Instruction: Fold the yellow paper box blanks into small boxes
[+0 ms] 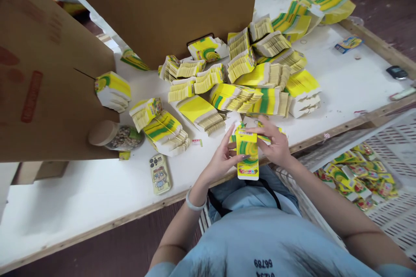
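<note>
Left hand (pixel 224 156) and right hand (pixel 274 140) both grip one yellow carton (pixel 247 156) (flat, upright) above the table (pixel 81 190) edge.

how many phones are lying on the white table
1. A phone in a cartoon case lies face down near the table's front edge, left of the left hand. Others may be hidden under the card stacks.

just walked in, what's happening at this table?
A person seated at a white table holds a flat yellow-and-green printed carton upright in both hands: the left hand at its left edge, the right hand at its top right. Bundled stacks of the same flat cartons are heaped just beyond. A phone and a jar lie to the left, and a white crate on the right holds more yellow-and-green cartons.
</note>
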Demonstrator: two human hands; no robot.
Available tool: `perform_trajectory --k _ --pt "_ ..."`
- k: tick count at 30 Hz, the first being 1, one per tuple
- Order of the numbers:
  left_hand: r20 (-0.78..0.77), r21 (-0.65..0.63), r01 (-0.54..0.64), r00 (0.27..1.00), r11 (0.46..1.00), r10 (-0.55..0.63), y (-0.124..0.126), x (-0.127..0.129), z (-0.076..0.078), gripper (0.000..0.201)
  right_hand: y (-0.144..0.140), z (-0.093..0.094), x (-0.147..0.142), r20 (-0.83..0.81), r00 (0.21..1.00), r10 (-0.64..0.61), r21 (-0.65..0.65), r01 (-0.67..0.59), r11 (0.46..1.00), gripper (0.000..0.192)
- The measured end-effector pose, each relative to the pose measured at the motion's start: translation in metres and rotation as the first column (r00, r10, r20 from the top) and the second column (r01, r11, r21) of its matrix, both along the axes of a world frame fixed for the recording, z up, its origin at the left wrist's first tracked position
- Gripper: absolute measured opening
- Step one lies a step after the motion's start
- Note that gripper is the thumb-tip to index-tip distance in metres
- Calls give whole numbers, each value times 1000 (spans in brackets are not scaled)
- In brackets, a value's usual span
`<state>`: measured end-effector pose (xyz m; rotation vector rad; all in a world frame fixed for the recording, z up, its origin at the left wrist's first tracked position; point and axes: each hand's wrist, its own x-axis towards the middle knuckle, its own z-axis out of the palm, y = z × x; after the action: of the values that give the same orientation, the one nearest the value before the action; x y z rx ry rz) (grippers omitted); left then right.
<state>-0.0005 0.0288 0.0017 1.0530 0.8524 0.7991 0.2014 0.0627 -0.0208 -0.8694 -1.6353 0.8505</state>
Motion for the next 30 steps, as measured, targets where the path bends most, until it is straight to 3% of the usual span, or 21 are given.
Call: perform_trajectory --k 3,6,8,10,13,17,19,22,24,26,28,30 --pt "-29 14 -17 999 1000 18 3 -3 2 79 1 6 7 31 990 134 32 -135 990 28" --pt "-124 94 -52 990 994 64 4 -3 4 66 -3 11 4 -46 994 97 -231 -105 967 41" --pt "-187 150 -45 980 988 74 4 -1 4 61 -6 14 2 -86 989 120 -430 -145 891 53" --pt "-206 178 -33 976 984 70 4 1 2 58 -7 19 1 -98 976 194 -523 -216 825 56" --pt "-191 188 -30 979 982 66 4 2 1 58 -5 25 4 -62 967 246 -544 -240 804 50" --pt "-178 165 -22 983 986 52 5 1 -2 57 -2 29 16 -41 965 258 -547 -237 803 55" --pt "-183 147 -15 982 989 42 3 1 -4 61 -1 27 21 -92 940 328 -573 -320 755 60" --pt "-201 103 13 979 995 8 -2 6 -9 84 1 21 24 -182 904 386 -593 -414 690 58" --pt "-216 95 51 976 994 -29 -4 11 -11 98 -2 16 27 -191 931 311 -584 -362 727 51" --pt "-266 165 76 964 983 -30 1 14 -11 101 -10 13 41 -137 971 196 -566 -239 789 48" --pt "-380 345 17 917 939 123 16 13 -12 86 -26 14 76 21 997 76 -541 -53 840 48" --pt "-489 574 -78 765 815 418 41 6 -15 60 -47 19 127 317 947 -56 -474 210 855 50"
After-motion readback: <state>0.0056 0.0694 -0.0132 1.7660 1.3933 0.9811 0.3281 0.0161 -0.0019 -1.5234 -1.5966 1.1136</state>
